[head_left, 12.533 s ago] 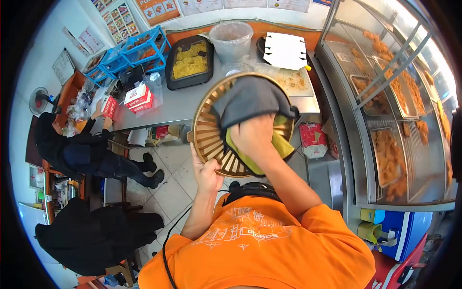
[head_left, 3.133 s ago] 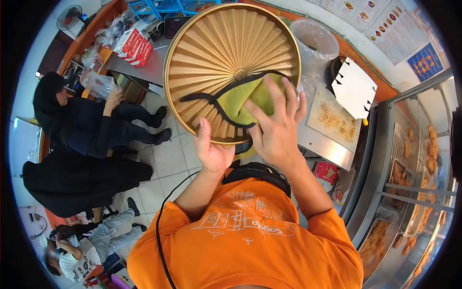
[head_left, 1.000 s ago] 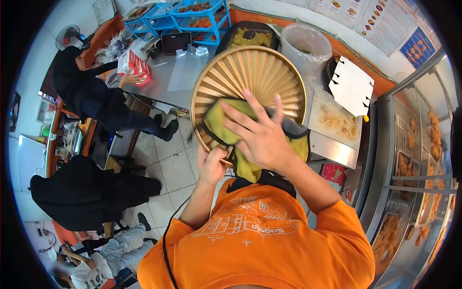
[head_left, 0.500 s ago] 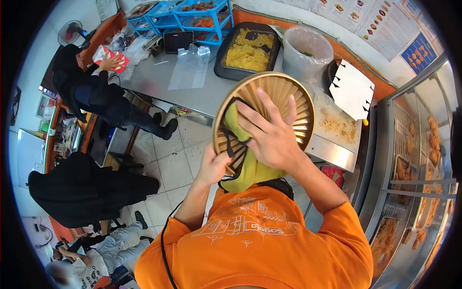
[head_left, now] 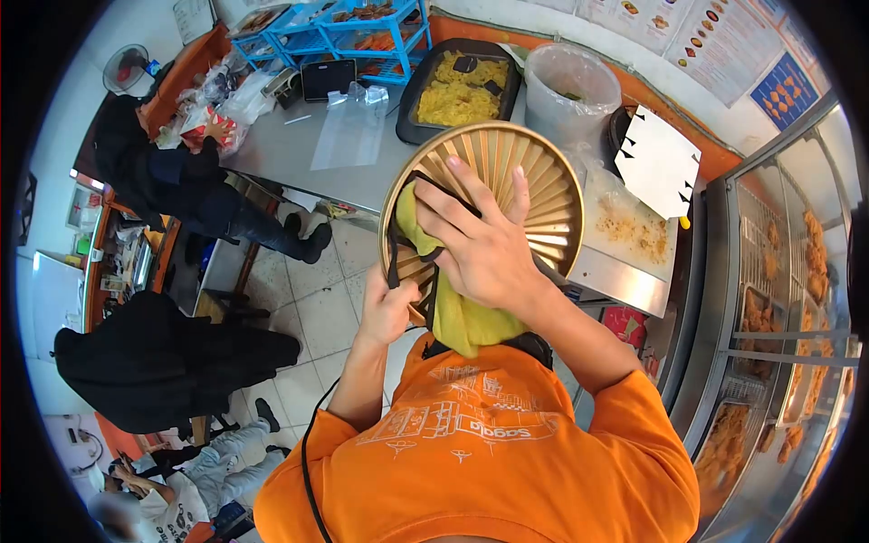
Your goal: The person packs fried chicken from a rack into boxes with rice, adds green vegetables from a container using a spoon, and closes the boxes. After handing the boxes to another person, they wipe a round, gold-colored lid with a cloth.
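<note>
A round gold ribbed tray [head_left: 507, 145] is tilted up in front of my orange shirt, above the floor and the counter's near edge. At its lower left rim, my left hand [head_left: 387, 308] is closed, thumb on the front; part of its grip is hidden. My right hand [head_left: 489, 240] presses a yellow-green cloth [head_left: 466, 321] with black edging against the ribbed face. Two of its fingers lie on the cloth and two extend past it over the bare ribs. The cloth's lower part hangs down towards my waist.
Behind the tray, the steel counter [head_left: 348, 185] holds a black pan of yellow food [head_left: 462, 90], a lined bucket [head_left: 572, 95] and blue racks [head_left: 376, 36]. A fried-food display case [head_left: 769, 317] stands right. Several people are at left, one [head_left: 172, 172] handling a red-and-white package.
The tray and both hands have shifted slightly left and up in view. My right hand has slid a little with the cloth. The person at the counter has lowered the package among plastic bags.
</note>
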The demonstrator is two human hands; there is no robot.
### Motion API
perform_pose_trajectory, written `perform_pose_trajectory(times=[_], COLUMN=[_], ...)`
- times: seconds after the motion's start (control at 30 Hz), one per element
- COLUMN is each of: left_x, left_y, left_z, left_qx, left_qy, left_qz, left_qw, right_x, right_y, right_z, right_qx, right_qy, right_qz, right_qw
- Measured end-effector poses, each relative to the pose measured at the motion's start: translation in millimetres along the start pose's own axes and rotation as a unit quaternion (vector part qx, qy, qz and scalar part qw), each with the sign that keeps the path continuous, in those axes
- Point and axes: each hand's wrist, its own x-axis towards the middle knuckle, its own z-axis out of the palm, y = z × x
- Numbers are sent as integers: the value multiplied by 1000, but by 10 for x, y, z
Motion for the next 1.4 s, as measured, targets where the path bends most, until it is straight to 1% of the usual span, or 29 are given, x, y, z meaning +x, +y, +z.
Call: perform_pose_trajectory(times=[0.07,0.1,0.13,0.2,0.27,0.33,0.4,0.43,0.47,0.5,0.53,0.6,0.63,0.73,0.77,0.8,0.87,0.9,0.93,1.0,1.03,1.07,1.13,1.17,1.2,1.27,1.3,1.33,1.4], left_x=[0,-4,-1,-10,-36,-26,-1,25,37,31,44,42,34,47,51,72,123,123,120,45,35,31,56,72,86,116,126,111,84], left_y=[4,-27,-31,-42,-157,-260,-152,-106,-48,22,38,38,-44,-125,-5,-46,-103,-76,-46,-56,-135,-109,5,0,-20,-95,-171,-182,-176], left_z=[1,-4,-33,-86,-97,-140,-63,-56,-46,95,150,215,46,-34,86,50,-40,2,56,138,14,51,121,102,99,96,58,7,-55], left_qx=[-39,-52,-51,-21,-19,42,15,-7,-29,-67,-66,18,78,35,-8,-7,-21,-61,-61,49,132,133,39,16,16,-26,-6,-5,76], left_qy=[17,47,46,10,3,-82,-73,-43,-10,69,68,95,10,-9,37,33,51,50,48,45,3,-2,26,53,53,134,146,143,72], left_qz=[20,25,26,29,14,46,52,54,57,74,77,105,94,78,69,70,128,128,131,123,130,128,120,118,122,172,208,208,169], left_qw=[999,997,997,999,1000,995,996,998,998,993,993,990,993,996,997,997,990,989,988,990,983,983,992,991,991,976,967,967,980], right_x=[-116,-189,-257,-364,-279,-43,69,45,1,-94,-219,-218,-168,80,112,124,-43,-86,-86,-82,-7,68,208,218,179,3,-101,-129,-153], right_y=[24,57,118,194,196,90,9,15,12,14,29,29,25,-1,-29,-36,-18,2,30,54,84,79,41,26,22,7,-30,-56,-65], right_z=[-20,-31,-32,-60,-49,-105,-67,-70,-65,-44,-17,-24,-9,-10,25,64,70,65,71,-2,-23,-25,-3,20,27,34,51,73,32], right_qx=[-2,-4,-6,-35,-46,-16,-22,-23,-22,-22,-31,-42,-24,-20,-8,4,11,18,17,-15,-12,-13,-10,-14,-15,4,7,6,21], right_qy=[-18,-38,-37,-47,-45,4,30,26,19,21,-1,-22,4,53,60,67,58,49,52,70,79,81,114,123,126,90,71,73,69], right_qz=[12,26,26,47,55,65,69,81,89,88,93,103,104,88,93,95,111,126,125,144,146,151,139,148,145,154,160,161,182], right_qw=[1000,999,999,997,996,998,997,996,996,996,995,994,994,994,994,993,992,991,991,987,986,985,984,981,981,984,985,984,981])
